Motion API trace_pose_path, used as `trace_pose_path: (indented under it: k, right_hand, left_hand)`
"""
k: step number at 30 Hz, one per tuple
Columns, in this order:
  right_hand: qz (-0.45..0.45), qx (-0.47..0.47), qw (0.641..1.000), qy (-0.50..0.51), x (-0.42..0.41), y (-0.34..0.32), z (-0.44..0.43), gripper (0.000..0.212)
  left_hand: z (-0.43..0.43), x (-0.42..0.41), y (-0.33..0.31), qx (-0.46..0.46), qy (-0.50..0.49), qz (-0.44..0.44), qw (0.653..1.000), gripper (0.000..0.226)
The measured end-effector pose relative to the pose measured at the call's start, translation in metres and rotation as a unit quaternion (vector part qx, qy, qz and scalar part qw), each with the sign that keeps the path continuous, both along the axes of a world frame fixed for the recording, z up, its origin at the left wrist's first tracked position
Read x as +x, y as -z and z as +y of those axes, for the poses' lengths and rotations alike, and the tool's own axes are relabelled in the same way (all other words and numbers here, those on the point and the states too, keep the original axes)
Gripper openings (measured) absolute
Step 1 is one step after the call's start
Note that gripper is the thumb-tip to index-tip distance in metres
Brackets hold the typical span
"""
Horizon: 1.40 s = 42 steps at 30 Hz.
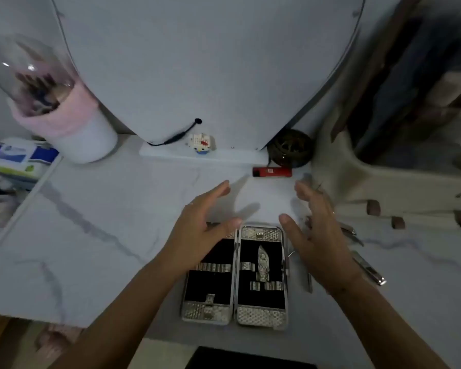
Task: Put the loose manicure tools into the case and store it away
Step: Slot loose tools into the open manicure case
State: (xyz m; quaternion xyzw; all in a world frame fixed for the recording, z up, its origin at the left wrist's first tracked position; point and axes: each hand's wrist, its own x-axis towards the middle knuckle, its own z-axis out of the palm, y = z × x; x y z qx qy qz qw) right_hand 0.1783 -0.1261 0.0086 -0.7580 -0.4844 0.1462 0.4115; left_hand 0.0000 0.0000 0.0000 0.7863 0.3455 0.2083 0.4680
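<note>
The manicure case lies open and flat on the marble table, at 6 o'clock in the view. The left hand hovers at its 11 o'clock and the right hand at its 1 o'clock, both with fingers spread and holding nothing. Loose tools, possibly clippers, lie at the case's 3 o'clock.

My bench is white with grey marble veins. At six o'clock, the case has black lining and silver, scale-patterned ends and straps. At one o'clock from it is a red lighter. At ten o'clock a white jar wears a pink fluffy band. The tools at three o'clock are silvery.
</note>
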Motion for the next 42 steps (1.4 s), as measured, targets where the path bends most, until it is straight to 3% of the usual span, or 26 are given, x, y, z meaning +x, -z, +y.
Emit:
trace_pose_path:
  k: [5,14,21,29,35,39,42]
  right_hand:
    - [-0.014,0.040,0.999,0.001,0.000,0.020,-0.022,0.049]
    - [-0.100,0.052,0.988,0.104,-0.009,0.046,-0.080,0.018]
    - [-0.134,-0.029,0.976,0.169,-0.017,0.048,-0.075,0.020]
    - [-0.129,-0.083,0.971,0.183,-0.013,0.038,-0.061,0.006]
    - [-0.134,-0.075,0.970,0.189,-0.007,0.040,-0.054,0.005]
    - [-0.129,-0.078,0.969,0.194,-0.003,0.042,-0.052,0.008]
    - [-0.130,-0.085,0.969,0.193,-0.003,0.043,-0.050,0.007]
  left_hand:
    - [-0.004,-0.012,0.029,0.022,0.034,0.010,0.999,0.066]
    - [-0.024,-0.040,0.045,0.116,0.038,0.024,0.992,0.061]
    - [-0.019,-0.045,0.042,0.042,-0.016,-0.027,0.999,0.040]
    - [-0.015,-0.043,0.045,0.019,-0.029,-0.047,0.998,0.036]
    - [-0.001,-0.039,0.047,-0.039,-0.030,-0.067,0.997,0.034]
    - [0.018,-0.037,0.048,0.007,-0.001,-0.031,0.999,0.032]
    - [0.028,-0.033,0.045,-0.015,0.005,-0.046,0.999,0.034]
